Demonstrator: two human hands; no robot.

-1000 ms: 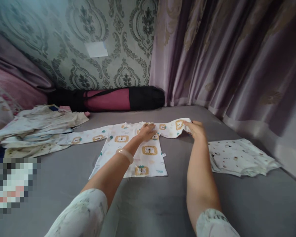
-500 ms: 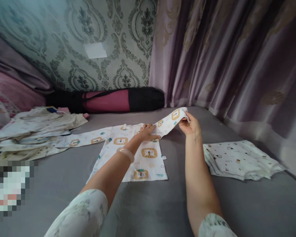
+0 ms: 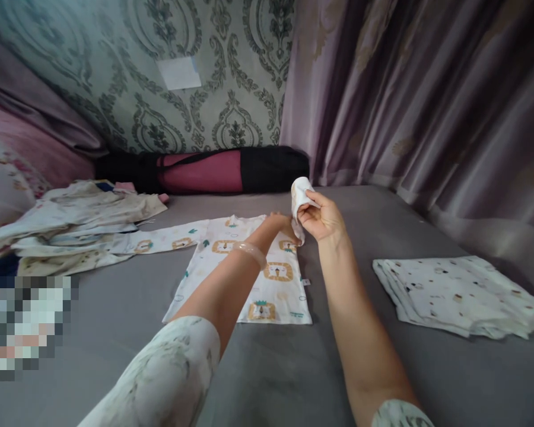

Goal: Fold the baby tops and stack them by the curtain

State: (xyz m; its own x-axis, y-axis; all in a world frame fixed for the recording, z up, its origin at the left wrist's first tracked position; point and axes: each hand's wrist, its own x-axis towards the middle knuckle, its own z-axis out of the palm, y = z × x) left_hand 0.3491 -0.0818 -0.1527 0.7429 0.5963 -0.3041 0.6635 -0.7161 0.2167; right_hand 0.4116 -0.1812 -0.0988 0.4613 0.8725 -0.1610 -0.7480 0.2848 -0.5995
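Note:
A white long-sleeved child's shirt [image 3: 244, 279] with a lion print lies spread on the grey sheet. One of its sleeves stretches out to the left, flat. My left hand [image 3: 286, 226] rests on the shirt's right shoulder with fingers apart, partly hidden behind my own wrist. Close beside it, my right hand [image 3: 323, 218] pinches the cuff end of the right sleeve [image 3: 299, 193], which is raised off the bed and bent back toward the shirt. A bangle [image 3: 250, 254] circles my left forearm.
To the left lies a loose heap of clothes [image 3: 89, 204], touching the shirt's left sleeve. A folded printed garment [image 3: 458, 293] is at the right. A long black and maroon bag [image 3: 200, 172] lies along the wall, with curtains [image 3: 360, 89] beside it.
My right hand has brought the sleeve's cuff leftward, folding the sleeve up from its stretched-out position. My left hand stays at the shoulder, turned slightly. The view has shifted a little.

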